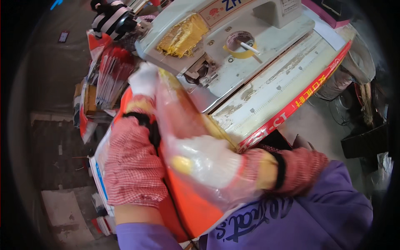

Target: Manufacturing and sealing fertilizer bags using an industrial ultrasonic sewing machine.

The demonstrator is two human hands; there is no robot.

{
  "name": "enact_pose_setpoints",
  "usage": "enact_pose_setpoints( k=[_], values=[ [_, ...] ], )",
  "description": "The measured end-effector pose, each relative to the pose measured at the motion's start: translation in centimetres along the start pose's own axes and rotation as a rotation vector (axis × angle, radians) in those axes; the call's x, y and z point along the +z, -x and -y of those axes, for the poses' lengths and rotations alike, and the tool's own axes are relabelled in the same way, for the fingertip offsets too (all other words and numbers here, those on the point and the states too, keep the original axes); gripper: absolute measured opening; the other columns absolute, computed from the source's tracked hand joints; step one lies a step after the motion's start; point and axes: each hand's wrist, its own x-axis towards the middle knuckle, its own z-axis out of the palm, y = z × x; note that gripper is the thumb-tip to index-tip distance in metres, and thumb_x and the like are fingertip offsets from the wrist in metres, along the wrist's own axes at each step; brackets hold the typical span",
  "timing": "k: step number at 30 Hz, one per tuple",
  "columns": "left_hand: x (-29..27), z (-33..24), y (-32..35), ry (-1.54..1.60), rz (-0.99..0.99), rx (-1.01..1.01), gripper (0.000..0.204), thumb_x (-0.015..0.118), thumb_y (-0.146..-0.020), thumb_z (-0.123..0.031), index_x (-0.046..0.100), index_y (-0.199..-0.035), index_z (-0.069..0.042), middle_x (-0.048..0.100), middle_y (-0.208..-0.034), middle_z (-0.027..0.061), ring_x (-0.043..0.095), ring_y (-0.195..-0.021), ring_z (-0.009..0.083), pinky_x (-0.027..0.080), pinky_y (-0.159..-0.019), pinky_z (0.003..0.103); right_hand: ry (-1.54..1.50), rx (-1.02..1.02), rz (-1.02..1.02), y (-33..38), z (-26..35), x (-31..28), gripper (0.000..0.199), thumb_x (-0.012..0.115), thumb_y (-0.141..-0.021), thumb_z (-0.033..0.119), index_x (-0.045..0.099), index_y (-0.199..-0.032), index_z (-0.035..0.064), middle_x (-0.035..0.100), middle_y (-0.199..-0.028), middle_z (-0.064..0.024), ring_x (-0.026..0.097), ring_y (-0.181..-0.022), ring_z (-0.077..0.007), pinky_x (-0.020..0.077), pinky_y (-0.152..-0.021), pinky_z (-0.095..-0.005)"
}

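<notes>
A clear plastic bag [183, 116] with a yellowish edge stretches between my two hands beside the sewing machine [216, 46]. My left hand [143, 81], in a white knit glove, is closed on the bag's upper end near the machine's needle area. My right hand [212, 160], also gloved in white, shows through the shiny film lower down, with a yellow spot near its fingertips. Glare and blur hide how its fingers lie. Below the bag an orange and white sheet-like piece [191, 212] lies across my lap. Red checked sleeve covers [133, 162] wrap both forearms.
A tape roll [239, 43] with a white stick sits on the machine bed. A ragged yellow cloth [183, 35] is stuck to its head. The worn white table [258, 87] has a red-taped edge. Stacked folded red and white packets [112, 79] stand at left. A phone-like object [63, 36] lies beyond.
</notes>
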Motion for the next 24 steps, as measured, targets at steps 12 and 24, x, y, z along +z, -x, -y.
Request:
enact_pose_setpoints(
  k=[12, 24],
  values=[
    [3.4, -4.7, 1.5, 0.569, -0.531, 0.439, 0.011, 0.059, -0.072, -0.013, 0.061, -0.082, -0.016, 0.059, -0.082, 0.0014, 0.058, -0.065, 0.0244, 0.047, -0.053, 0.035, -0.847, 0.408, -0.226, 9.6, -13.9, -0.9, 0.035, 0.058, -0.085, 0.022, 0.056, -0.117, 0.0078, 0.059, -0.102, -0.0149, 0.059, -0.087, -0.0209, 0.0455, -0.078, -0.0248],
    [0.9, -3.6, 2.4, 0.423, -0.25, 0.662, 0.013, 0.051, -0.079, -0.014, 0.061, -0.088, -0.014, 0.061, -0.079, 0.0082, 0.06, -0.073, 0.03, 0.049, -0.062, 0.039, 0.515, 0.391, 0.116, 10.9, -14.2, -2.1, 0.033, 0.057, -0.082, 0.028, 0.056, -0.112, 0.0144, 0.061, -0.071, -0.0114, 0.061, -0.064, -0.0288, 0.0505, -0.055, -0.0339]
  ],
)
